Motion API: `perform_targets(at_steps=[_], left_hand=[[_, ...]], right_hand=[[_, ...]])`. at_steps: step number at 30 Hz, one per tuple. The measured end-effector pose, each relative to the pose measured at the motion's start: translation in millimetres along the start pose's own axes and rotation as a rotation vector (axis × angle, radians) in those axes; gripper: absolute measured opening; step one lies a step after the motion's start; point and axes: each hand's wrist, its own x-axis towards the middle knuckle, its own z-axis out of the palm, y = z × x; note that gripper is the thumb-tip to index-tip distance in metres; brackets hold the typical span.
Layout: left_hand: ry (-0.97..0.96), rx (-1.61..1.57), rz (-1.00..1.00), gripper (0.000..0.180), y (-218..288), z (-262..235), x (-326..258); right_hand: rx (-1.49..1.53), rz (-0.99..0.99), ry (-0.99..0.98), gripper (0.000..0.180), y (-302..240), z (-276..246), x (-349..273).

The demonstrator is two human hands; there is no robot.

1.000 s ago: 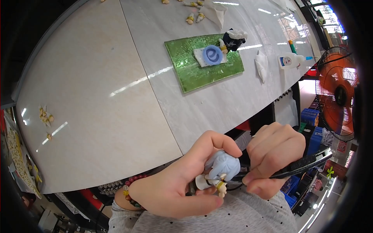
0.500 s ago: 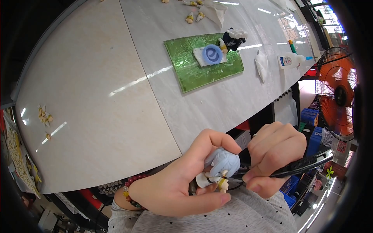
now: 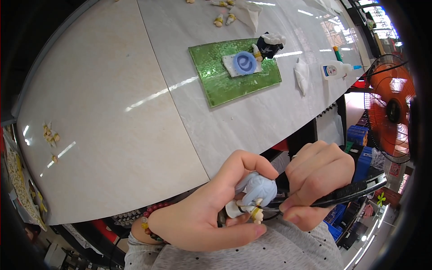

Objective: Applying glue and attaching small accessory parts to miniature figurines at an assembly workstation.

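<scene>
My left hand [image 3: 198, 218], low in the middle, is curled around a small doll figurine [image 3: 262, 189] with pale blue hair, a white outfit and gold trim. Thumb and fingers hold it from both sides. Close on its right, my right hand [image 3: 319, 177] grips a long black tool [image 3: 353, 191] with a ribbed handle; its kind is unclear. The tool's front end points at the figurine's side, partly hidden by my fingers, and I cannot tell whether it touches. Both hands are above my lap, just off the table edge.
A green glassy plate [image 3: 225, 92] on the table [image 3: 112, 135] bears a round blue dish [image 3: 245, 63] and a dark-and-white figurine part [image 3: 271, 45]. Beyond lie a crumpled tissue [image 3: 302, 76], a white bottle [image 3: 333, 70] and small figurine parts [image 3: 51, 134]. An orange fan [image 3: 391, 108] stands right.
Almost nothing differs. The view has shifted very slightly, and both hands keep their hold on the figurine and the black tool.
</scene>
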Motion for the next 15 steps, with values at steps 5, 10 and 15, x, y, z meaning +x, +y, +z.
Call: perform_targets(at_steps=[5,10,15], left_hand=[[0.004,-0.055,-0.031,0.057,1.5,0.2,-0.9],[0.006,-0.054,-0.013,0.057,0.4,-1.1,-1.7],[-0.003,-0.045,-0.001,0.057,1.3,-0.7,-1.2]], right_hand=[[0.004,-0.008,0.013,0.011,2.1,1.4,-0.5],[0.015,-0.001,0.01,0.011,2.3,1.7,1.4],[0.026,-0.013,0.026,0.011,2.2,2.3,1.3]])
